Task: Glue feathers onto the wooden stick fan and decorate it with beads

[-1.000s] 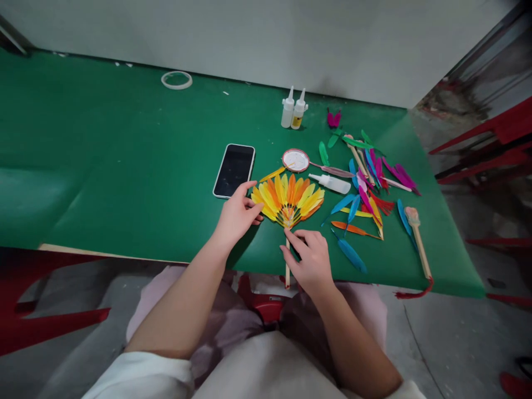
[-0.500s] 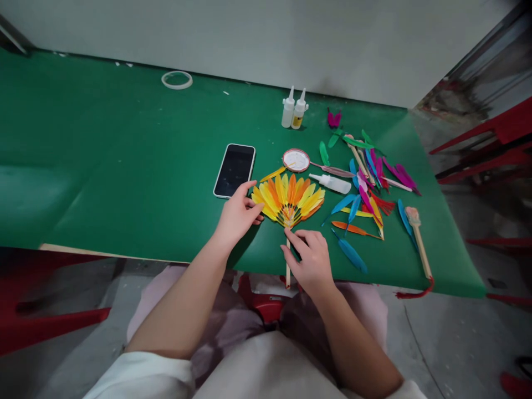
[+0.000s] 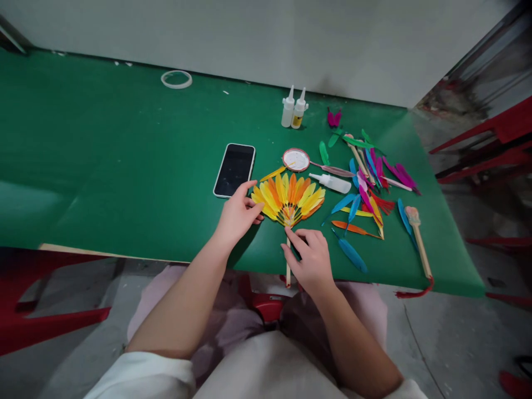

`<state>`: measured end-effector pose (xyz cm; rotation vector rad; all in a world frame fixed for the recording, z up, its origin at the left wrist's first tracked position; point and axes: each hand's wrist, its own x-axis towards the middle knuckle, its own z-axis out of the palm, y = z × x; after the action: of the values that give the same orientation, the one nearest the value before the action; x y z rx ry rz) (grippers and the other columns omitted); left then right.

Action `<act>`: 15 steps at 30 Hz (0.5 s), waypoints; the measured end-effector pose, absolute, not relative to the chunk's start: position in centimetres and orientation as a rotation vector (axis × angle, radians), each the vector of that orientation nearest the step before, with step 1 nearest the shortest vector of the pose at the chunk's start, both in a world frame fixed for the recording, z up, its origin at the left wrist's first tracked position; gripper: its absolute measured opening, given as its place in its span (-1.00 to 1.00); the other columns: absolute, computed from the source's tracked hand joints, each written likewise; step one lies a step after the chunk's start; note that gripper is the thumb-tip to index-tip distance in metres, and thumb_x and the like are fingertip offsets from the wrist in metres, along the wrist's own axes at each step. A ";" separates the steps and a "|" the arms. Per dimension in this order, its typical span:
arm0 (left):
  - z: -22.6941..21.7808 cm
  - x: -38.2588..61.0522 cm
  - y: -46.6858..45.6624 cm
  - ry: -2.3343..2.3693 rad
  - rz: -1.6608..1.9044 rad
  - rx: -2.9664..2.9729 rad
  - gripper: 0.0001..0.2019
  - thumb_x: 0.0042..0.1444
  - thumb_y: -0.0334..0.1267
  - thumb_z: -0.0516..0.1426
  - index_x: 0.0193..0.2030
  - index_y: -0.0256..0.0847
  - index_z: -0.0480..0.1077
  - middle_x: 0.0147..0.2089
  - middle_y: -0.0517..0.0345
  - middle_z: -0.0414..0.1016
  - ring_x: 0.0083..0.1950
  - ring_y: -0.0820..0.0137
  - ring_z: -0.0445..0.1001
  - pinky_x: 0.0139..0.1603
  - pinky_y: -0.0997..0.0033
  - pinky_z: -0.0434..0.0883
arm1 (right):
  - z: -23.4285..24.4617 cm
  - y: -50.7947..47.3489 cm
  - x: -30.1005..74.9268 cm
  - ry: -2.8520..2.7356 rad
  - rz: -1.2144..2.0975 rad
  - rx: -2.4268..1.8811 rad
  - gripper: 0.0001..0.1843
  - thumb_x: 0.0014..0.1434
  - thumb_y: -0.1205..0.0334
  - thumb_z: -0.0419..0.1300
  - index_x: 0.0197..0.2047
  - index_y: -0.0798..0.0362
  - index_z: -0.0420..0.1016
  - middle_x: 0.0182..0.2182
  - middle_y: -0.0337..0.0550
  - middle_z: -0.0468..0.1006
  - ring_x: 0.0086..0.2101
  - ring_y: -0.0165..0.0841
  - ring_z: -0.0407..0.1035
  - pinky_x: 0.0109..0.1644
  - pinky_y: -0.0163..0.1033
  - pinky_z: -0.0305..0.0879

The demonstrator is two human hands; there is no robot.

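A fan of yellow and orange feathers (image 3: pixel 286 194) lies spread at the table's front edge, feathers pointing away from me. Its pale wooden stick handle (image 3: pixel 288 269) reaches past the edge toward my lap. My left hand (image 3: pixel 239 216) has its thumb and fingers closed at the fan's left edge, on the outermost yellow feather. Over the top of the handle, just below the feather quills, my right hand (image 3: pixel 310 257) grips with index finger and thumb; its other fingers are curled. Behind the fan are a loose yellow feather (image 3: pixel 273 174) and a round white dish with a red rim (image 3: pixel 296 160).
A phone (image 3: pixel 235 170) lies left of the dish. One squeeze bottle (image 3: pixel 331 183) is on its side; two bottles (image 3: pixel 293 111) stand behind. Loose coloured feathers (image 3: pixel 366 177) and sticks cover the right side, near a tasselled stick (image 3: pixel 419 244). A clear ring (image 3: pixel 177 80) lies far left.
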<state>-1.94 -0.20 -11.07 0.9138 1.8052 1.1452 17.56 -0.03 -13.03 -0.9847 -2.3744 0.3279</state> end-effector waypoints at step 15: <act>-11.1 -1.8 -0.2 1.822 1.144 0.935 -0.47 0.03 -0.33 0.13 0.18 -0.09 0.12 -0.48 0.28 0.34 -0.52 0.48 0.47 -0.52 0.54 0.43 | -12.2 0.3 17.6 -2.252 0.389 -0.932 -0.67 0.11 0.29 0.12 -0.03 0.00 0.46 -0.28 -0.07 0.45 -0.20 -0.29 0.29 -0.11 -0.12 0.30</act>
<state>-1.85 -0.16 -11.10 0.9354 1.8218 1.1442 17.59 0.31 -12.20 -0.9324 -2.2519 0.3889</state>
